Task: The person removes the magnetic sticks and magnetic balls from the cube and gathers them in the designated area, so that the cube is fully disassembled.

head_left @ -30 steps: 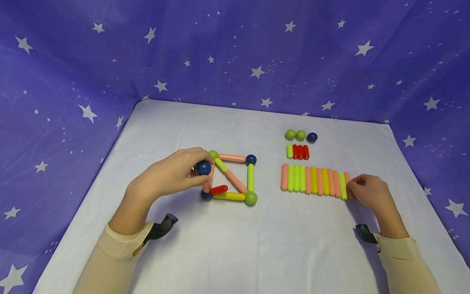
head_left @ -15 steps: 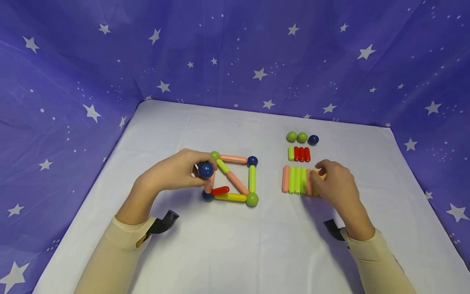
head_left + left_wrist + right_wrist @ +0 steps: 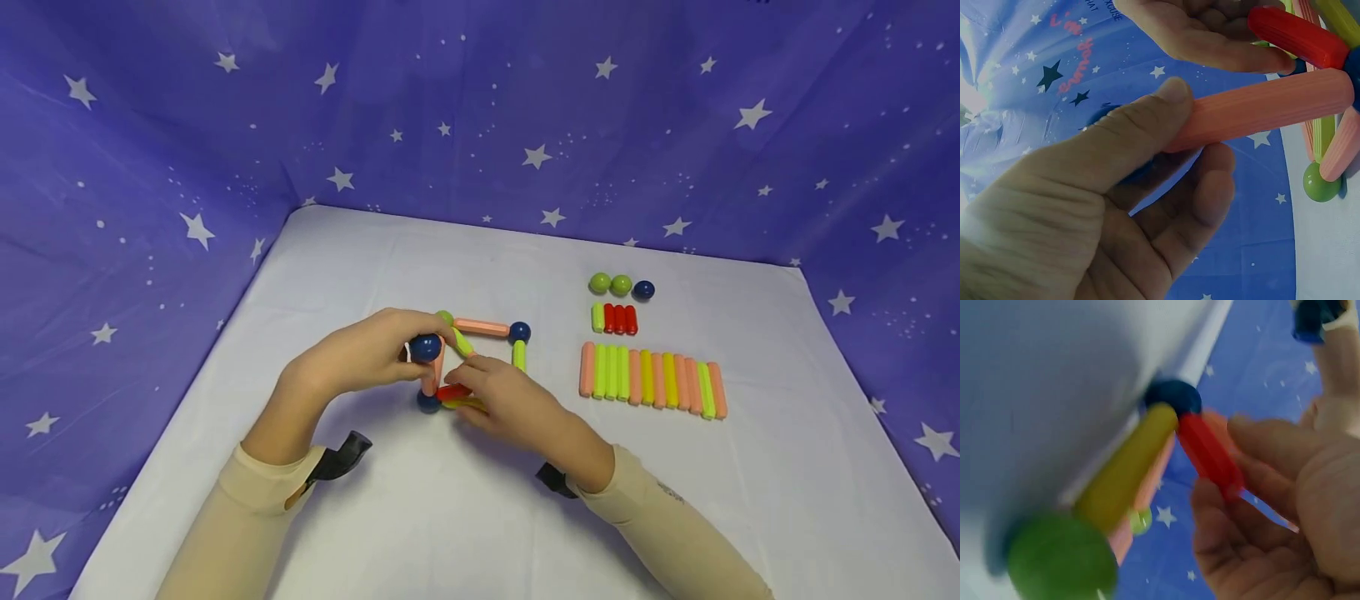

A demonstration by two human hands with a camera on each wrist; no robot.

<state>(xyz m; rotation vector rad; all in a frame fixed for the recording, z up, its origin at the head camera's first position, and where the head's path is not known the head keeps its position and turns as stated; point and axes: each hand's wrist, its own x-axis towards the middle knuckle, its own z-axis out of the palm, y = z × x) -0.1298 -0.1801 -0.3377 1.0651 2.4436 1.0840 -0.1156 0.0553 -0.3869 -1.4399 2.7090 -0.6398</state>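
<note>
My left hand (image 3: pixel 367 354) pinches the upper part of a pink stick (image 3: pixel 1266 109) between thumb and fingers. A dark blue ball (image 3: pixel 425 347) tops this stick, which rises from another blue ball (image 3: pixel 429 402) at the near left corner of a flat ball-and-stick frame. From that corner ball a short red stick (image 3: pixel 1207 450) slants upward. My right hand (image 3: pixel 517 408) has its fingertips around the red stick's free end. Beside it runs a yellow stick (image 3: pixel 1125 469) to a green ball (image 3: pixel 1063 562); in the head view my right hand hides that ball.
Right of the frame lies a row of long pink, green and yellow sticks (image 3: pixel 647 377). Behind it are short red and green sticks (image 3: pixel 620 319), then two green balls (image 3: pixel 621 285) and a blue ball (image 3: pixel 643 290). A starry blue cloth (image 3: pixel 480 108) hangs around the white table (image 3: pixel 450 517).
My right hand has left the right end of the long-stick row, passed leftward over it and reached the red stick. My left hand stays at the upright pink stick.
</note>
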